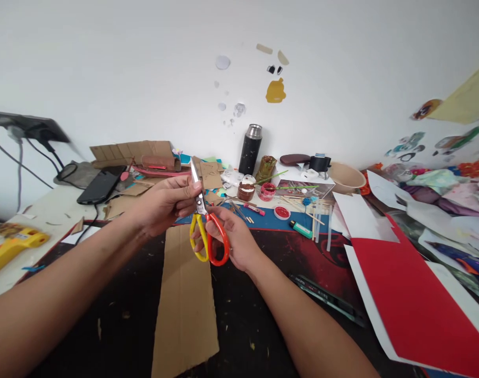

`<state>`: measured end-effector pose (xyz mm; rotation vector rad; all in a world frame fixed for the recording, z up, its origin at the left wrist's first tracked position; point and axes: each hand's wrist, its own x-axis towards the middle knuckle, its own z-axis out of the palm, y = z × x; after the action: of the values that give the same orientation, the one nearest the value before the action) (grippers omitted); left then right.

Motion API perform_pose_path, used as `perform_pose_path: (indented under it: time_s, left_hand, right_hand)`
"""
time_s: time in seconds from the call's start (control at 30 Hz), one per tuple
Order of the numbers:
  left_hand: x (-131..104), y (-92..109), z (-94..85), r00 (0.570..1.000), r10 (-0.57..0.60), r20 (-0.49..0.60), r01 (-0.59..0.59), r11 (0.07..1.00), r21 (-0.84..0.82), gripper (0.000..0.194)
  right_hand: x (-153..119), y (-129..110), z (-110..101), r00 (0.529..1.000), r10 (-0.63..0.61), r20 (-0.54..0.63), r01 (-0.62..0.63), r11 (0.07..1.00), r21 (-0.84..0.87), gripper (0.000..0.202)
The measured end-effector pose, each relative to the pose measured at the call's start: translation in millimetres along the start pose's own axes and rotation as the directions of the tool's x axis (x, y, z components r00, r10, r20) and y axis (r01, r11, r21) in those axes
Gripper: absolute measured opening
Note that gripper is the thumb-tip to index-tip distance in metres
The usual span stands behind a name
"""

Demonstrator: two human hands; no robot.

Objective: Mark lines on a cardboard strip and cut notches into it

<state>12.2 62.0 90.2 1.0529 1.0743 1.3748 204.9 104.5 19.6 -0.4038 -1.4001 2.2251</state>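
Observation:
A pair of scissors [200, 205] is held up over the dark mat, blades pointing up, with one yellow and one red handle loop. My left hand [170, 197] pinches the blades between thumb and fingers. From the right, my right hand [237, 236] grips the handles, its fingers partly hidden behind the loops. The blades look closed together. Below my hands a long strip of brown cardboard [186, 315] lies flat on the mat.
Along the wall stand a black thermos [250, 151], open paint jars [246, 190] and a beige bowl [345, 177]. Red card [420, 294] lies at right, near a black cutter-like tool [328, 298]. A phone [101, 185] and a yellow tool [14, 247] are at left.

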Motion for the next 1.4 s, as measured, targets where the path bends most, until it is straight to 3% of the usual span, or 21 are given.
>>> perform_pose_path:
  time_s: [0.1,0.2,0.33,0.4,0.47,0.53,0.6,0.77,0.83,1.1,1.4]
  left_hand:
    - [0,-4,1.7,1.0,-0.024,0.018,0.023,0.999,0.022,0.06]
    - [-2,-6,-2.8,0.999,-0.039,0.012,0.038,0.995,0.092,0.061]
    - [-12,-8,-27.3,0.996,-0.078,-0.033,0.085,0.924,0.373,0.073]
    - [-22,-13,-44.5,0.996,-0.059,-0.064,0.086,0.788,0.61,0.079]
    - [-34,-21,-60.2,0.995,-0.097,-0.038,0.087,0.571,0.816,0.095]
    - [-47,-33,-71.1,0.988,-0.156,-0.018,0.075,0.37,0.926,0.102]
    - [-57,-44,-76.3,0.99,-0.141,0.026,0.005,0.214,0.977,0.108]
    - [-61,-57,-72.4,0.987,-0.115,0.115,-0.114,0.016,0.993,0.105]
    - [-57,-57,-69.9,0.985,-0.136,0.105,-0.106,-0.001,0.994,0.101]
    - [-44,-54,-70.6,0.981,-0.169,0.098,-0.087,0.074,0.994,0.082]
    - [-39,-55,-72.5,0.978,-0.202,0.058,-0.046,0.06,0.997,0.087]
  right_hand:
    - [-2,-3,1,0.998,0.046,0.045,-0.046,0.999,-0.011,0.074]
    - [-2,-2,0,0.999,0.029,0.021,-0.029,1.0,-0.002,0.067]
    - [2,0,-5,0.997,-0.067,-0.035,0.069,0.996,0.065,0.067]
    - [4,-1,-8,0.994,-0.094,-0.063,0.099,0.991,0.088,0.067]
    - [5,-2,-10,0.992,-0.094,-0.085,0.101,0.991,0.092,0.068]
    - [6,-1,-10,0.992,-0.082,-0.094,0.091,0.992,0.093,0.071]
    - [6,1,-10,0.995,-0.063,-0.081,0.07,0.993,0.095,0.075]
    - [6,7,-10,0.999,-0.016,-0.044,0.02,0.996,0.085,0.081]
    - [6,8,-11,0.999,-0.016,-0.045,0.02,0.997,0.08,0.081]
    - [7,8,-14,0.997,-0.029,-0.069,0.035,0.996,0.077,0.08]
    - [7,9,-13,0.998,0.006,-0.07,0.0,0.996,0.089,0.079]
